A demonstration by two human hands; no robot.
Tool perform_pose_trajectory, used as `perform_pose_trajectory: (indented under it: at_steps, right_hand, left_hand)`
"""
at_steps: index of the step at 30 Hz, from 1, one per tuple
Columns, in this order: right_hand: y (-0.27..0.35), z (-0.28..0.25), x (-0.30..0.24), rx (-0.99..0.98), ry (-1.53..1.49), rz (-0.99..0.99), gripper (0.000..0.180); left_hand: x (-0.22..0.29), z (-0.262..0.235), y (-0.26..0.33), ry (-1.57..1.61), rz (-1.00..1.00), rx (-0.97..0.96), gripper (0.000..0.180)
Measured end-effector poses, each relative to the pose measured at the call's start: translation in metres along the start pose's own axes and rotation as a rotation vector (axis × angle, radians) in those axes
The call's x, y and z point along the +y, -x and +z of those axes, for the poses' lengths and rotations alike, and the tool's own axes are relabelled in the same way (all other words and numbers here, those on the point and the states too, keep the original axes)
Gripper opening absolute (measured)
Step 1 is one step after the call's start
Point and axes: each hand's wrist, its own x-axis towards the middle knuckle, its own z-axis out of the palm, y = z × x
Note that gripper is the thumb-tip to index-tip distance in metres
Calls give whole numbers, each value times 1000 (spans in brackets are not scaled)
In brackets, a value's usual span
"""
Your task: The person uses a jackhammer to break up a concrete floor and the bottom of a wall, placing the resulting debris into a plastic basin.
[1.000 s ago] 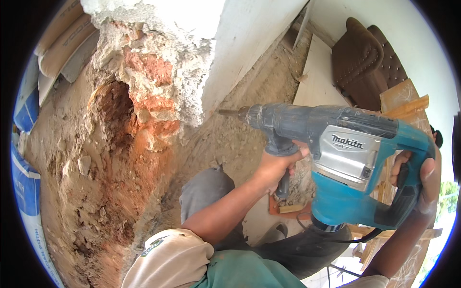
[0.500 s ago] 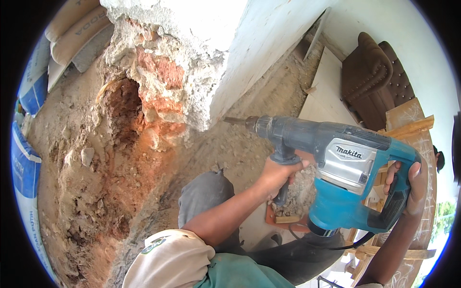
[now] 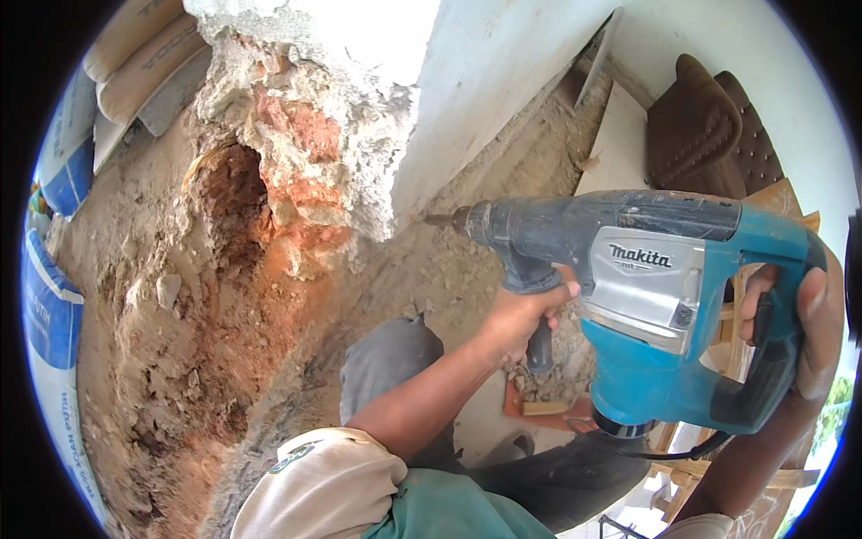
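Observation:
I hold a teal, black and silver demolition hammer (image 3: 646, 287) level across the right side of the head view. My left hand (image 3: 530, 314) is wrapped round its black side handle below the front barrel. At the back, my right hand (image 3: 804, 323) grips the rear D-handle, the fingers curled through the loop beside the trigger. The chisel bit (image 3: 438, 219) points left at the foot of a broken wall (image 3: 310, 171). Whether its tip touches the wall, I cannot tell. Red brick and crumbled plaster show on the wall's damaged corner, with a dark hollow (image 3: 232, 193) at its left.
Rubble and soil (image 3: 135, 359) cover the ground at left. Stacked sacks (image 3: 144, 63) and blue-white bags (image 3: 49, 305) line the far left. A brown tufted chair (image 3: 696, 135) stands at back right. Below the hammer lies an orange-red object (image 3: 539, 411) near loose debris; a power cord (image 3: 691, 449) trails behind.
The hammer's rear end has shifted right and looks larger, with my right hand moving along. The bit's tip stays in nearly the same place, and both grips hold.

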Motion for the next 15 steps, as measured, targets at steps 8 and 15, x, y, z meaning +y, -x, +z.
perform_pose_trajectory:
  at_steps: [8, 15]
  right_hand:
    - [-5, 9, -11, -46, 121, -49, 77]
    - [-6, 0, -8, -88, 158, 40, 93]
  left_hand:
    - [7, -2, 2, -6, 60, 16, 15]
    - [3, -4, 4, -12, 30, 58, 14]
